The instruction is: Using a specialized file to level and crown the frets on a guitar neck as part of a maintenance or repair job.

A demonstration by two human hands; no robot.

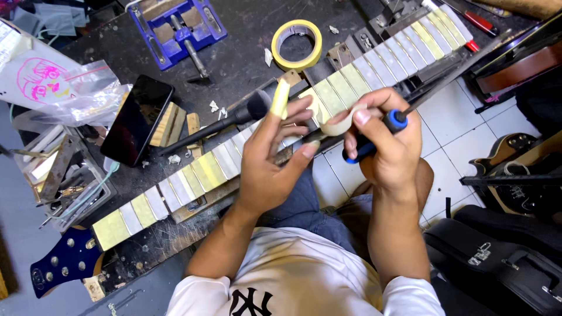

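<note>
Your left hand [270, 158] pinches a peeled strip of masking tape [280, 98] upright, your right hand [386, 143] grips a blue-handled tool [374, 136] and the strip's other end, seemingly keeping it taut above the taped guitar neck [234, 158], whose fretboard they partly hide.

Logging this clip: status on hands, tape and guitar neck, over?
Left hand pinching tape strip. Right hand gripping blue-handled tool plus peeled tape. Guitar neck masked. Brush lies across it.
</note>
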